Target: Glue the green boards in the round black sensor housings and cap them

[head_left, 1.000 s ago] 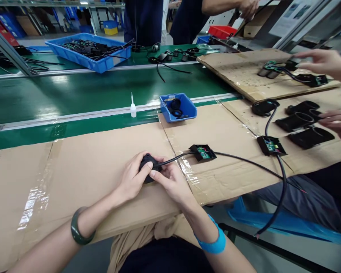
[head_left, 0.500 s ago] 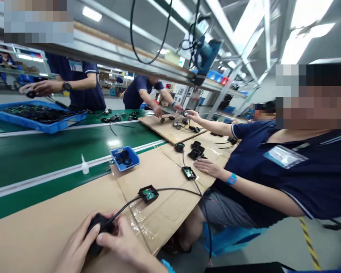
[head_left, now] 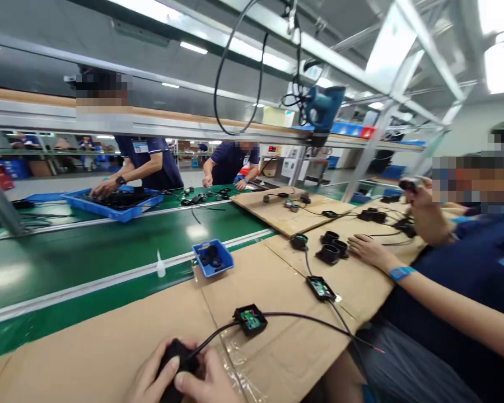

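Low in the head view, my left hand and my right hand are both closed around a black plastic housing. Both thumbs press on its near side, and my fingers cover much of it. From the housing a black cable runs to a small open black box with a green circuit board inside, lying on the cardboard. A second cable leaves that box to the right and ends in a thin reddish wire tip.
A blue bin of black rings and a white dropper bottle stand near the green conveyor. At right, a co-worker's hand rests by black cylindrical parts and another open circuit box. Co-workers stand beyond a blue tray.
The view has swung left, so the scene sits farther right. My hands still hold the black housing. The co-worker at right has lifted a part; one across the conveyor now reaches into the tray.
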Demonstrator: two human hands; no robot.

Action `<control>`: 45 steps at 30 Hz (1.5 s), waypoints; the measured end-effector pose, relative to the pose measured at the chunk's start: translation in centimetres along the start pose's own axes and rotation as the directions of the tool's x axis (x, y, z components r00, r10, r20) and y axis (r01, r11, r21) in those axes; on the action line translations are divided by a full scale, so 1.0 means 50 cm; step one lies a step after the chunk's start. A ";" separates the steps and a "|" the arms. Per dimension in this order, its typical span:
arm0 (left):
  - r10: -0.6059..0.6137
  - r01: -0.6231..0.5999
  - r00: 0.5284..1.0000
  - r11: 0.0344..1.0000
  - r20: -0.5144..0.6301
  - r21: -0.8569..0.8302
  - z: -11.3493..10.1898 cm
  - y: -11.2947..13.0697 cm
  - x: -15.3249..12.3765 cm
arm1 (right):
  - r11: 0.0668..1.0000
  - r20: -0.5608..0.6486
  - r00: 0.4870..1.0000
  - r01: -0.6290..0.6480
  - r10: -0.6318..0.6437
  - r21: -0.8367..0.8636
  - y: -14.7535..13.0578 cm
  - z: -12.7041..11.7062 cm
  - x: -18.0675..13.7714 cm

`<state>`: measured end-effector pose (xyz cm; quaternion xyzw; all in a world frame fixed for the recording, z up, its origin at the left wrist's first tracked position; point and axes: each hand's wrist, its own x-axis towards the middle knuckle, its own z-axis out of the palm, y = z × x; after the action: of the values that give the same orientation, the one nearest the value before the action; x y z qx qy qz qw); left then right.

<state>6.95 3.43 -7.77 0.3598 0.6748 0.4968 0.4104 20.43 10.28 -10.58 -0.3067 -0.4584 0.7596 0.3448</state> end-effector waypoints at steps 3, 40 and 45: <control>0.035 -0.039 0.997 0.997 0.064 0.064 0.001 0.026 -0.013 | 0.997 0.052 0.997 -0.045 0.048 -0.062 -0.026 -0.012 -0.015; 0.132 -0.141 0.977 0.989 0.170 0.041 0.000 0.083 -0.037 | 0.951 0.115 0.980 -0.121 0.159 -0.286 -0.104 -0.011 -0.049; 0.073 -0.084 0.992 0.991 0.102 0.102 0.007 0.080 -0.038 | 0.928 0.123 0.983 -0.081 0.134 -0.364 -0.115 0.001 -0.050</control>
<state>8.34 2.83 -3.59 0.4312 0.6645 0.4578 0.4037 23.21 10.22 -4.97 -0.3328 -0.5951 0.7017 0.2066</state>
